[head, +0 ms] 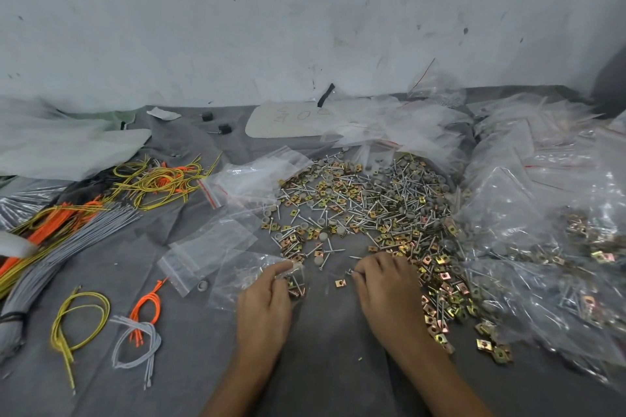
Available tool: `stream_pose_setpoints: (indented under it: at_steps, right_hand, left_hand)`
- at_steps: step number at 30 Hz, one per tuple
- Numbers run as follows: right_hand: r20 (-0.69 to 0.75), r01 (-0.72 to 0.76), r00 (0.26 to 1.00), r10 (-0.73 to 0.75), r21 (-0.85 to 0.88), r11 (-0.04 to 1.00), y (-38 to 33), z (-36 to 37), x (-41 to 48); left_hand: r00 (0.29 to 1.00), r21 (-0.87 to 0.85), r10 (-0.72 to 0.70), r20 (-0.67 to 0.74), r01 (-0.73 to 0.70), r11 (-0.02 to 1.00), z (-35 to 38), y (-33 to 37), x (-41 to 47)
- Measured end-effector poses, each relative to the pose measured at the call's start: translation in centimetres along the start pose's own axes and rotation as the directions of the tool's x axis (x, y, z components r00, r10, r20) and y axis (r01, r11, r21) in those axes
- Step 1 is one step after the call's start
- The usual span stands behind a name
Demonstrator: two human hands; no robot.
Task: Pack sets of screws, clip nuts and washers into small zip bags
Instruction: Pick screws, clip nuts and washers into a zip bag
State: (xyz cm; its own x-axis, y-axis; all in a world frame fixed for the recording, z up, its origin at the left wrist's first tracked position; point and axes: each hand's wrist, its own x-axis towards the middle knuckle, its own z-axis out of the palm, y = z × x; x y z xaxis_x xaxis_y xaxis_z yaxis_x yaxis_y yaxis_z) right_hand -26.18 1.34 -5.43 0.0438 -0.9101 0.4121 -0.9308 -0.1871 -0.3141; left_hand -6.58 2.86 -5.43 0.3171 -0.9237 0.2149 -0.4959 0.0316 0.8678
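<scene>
Many silver screws, gold clip nuts, grey washers lie mixed.

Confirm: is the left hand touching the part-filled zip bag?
Touching. The head view shows the left hand gripping the mouth of the zip bag, with its fingers curled round the edge.

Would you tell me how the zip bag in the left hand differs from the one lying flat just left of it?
The held bag holds screws and clip nuts; the flat bag looks empty. The left hand pinches the held bag, which is crumpled; the flat bag lies smooth and untouched on the cloth. Both are small, clear zip bags.
</scene>
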Motion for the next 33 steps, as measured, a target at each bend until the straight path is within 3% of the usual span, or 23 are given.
stream_pose_setpoints:
  at_steps: [7, 13, 21, 26, 31, 33]
  right_hand:
    - [-0.08, 0.057, 0.996, -0.039, 0.233, 0.971, -2.5, -1.2, 0.1]
    - [0.045, 0.074, 0.993, -0.11, 0.488, 0.87, -6.0, 0.9, -1.2]
    - [0.124, 0.047, 0.982, -0.142, 0.569, 0.821, -6.0, 1.5, -1.3]
    - [0.114, 0.042, 0.986, -0.122, 0.537, 0.843, -5.7, 2.0, -1.3]
    - [0.161, 0.132, 0.952, -0.259, 0.55, 0.825, -6.1, 1.7, -1.4]
    - [0.136, 0.126, 0.962, -0.235, 0.542, 0.831, -6.1, 1.4, -1.3]
  left_hand:
    - [1.0, 0.013, 0.008, -0.007, -0.008, 1.0, -0.1, 0.1, 0.0]
    - [1.0, 0.03, -0.008, 0.006, 0.008, 1.0, -0.2, 0.3, -0.2]
    - [1.0, 0.023, 0.005, 0.019, -0.006, 1.0, -0.1, 0.3, -0.1]
    - [1.0, 0.024, 0.023, 0.016, -0.023, 0.999, -0.2, 0.1, -0.1]
    - [1.0, 0.005, 0.003, 0.022, -0.003, 1.0, -0.1, 0.1, 0.0]
    - [1.0, 0.0, 0.008, 0.014, -0.008, 1.0, -0.1, -0.1, 0.0]
